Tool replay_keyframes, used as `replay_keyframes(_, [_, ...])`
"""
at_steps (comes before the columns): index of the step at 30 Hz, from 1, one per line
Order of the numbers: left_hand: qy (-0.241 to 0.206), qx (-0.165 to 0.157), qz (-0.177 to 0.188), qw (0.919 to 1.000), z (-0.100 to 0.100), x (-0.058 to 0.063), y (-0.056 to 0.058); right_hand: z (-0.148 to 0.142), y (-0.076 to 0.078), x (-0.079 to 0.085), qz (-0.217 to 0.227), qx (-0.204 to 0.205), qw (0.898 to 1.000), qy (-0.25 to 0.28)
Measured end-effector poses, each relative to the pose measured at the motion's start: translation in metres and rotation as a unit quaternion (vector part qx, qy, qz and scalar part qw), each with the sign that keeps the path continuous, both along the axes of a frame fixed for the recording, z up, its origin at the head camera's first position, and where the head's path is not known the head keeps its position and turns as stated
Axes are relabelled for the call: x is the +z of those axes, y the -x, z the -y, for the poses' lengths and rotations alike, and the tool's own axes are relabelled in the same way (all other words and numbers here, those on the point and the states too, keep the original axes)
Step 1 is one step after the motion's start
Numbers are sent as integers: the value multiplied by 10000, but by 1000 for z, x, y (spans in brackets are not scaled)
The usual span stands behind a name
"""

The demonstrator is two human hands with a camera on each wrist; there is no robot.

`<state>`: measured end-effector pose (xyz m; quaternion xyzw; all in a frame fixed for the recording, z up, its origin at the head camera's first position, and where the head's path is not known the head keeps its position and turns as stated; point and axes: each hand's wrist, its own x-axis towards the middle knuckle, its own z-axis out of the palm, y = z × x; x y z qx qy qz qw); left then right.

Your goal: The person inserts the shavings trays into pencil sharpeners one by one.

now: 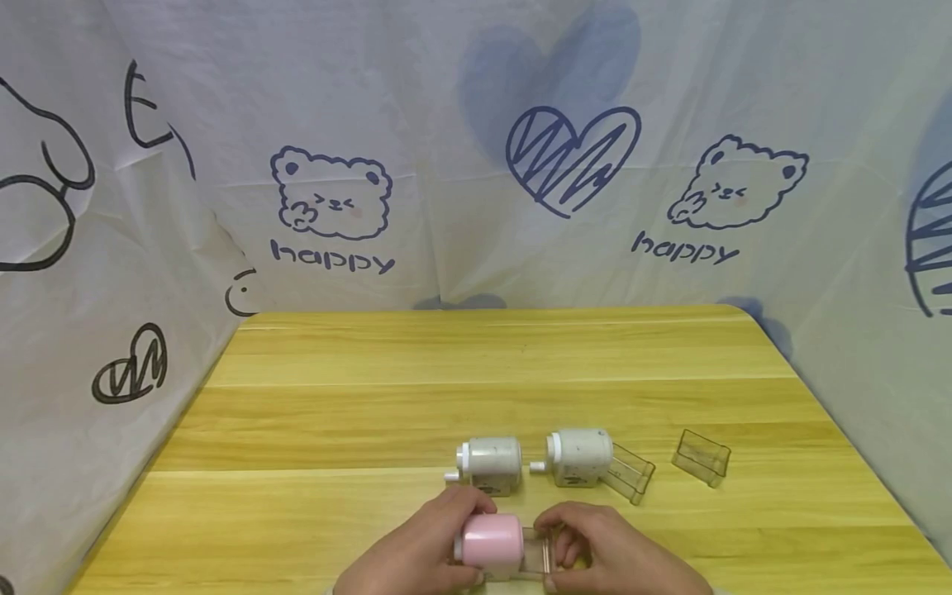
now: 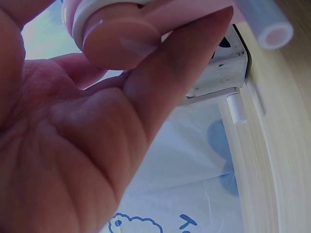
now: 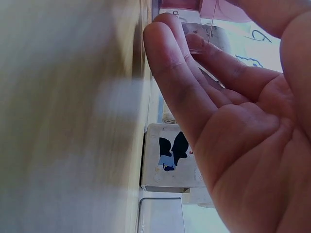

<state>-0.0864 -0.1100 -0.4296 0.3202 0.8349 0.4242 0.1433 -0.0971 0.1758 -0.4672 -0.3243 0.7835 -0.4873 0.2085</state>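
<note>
A pink crank pencil sharpener stands near the table's front edge in the head view. My left hand grips it from the left, thumb near, fingers on the far side. From its right side projects a clear shavings drawer, whose outer end my right hand pinches between thumb and fingers. In the left wrist view, the crank's round pink hub and pale handle show beside the left fingers. The right wrist view catches only a thin edge of the drawer past the fingertips.
Two whitish crank sharpeners stand just beyond the hands, cranks to the left. One clear drawer lies against the right sharpener; another drawer lies farther right. A printed cloth hangs behind the wooden table.
</note>
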Motion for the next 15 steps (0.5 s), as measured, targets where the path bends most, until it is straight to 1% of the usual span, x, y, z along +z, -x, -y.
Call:
replay_keyframes(4, [-5,2,-21,10000,0,0,0,0,1,1,-72,9,10000,-53])
replay_keyframes(9, [24,16,-48,10000,0,-1,0,0,1,0,-36,16,10000,-56])
replay_keyframes(15, [-11,94,305,9995,0,0,-1,0,0,0,-70,-22,9999,-96])
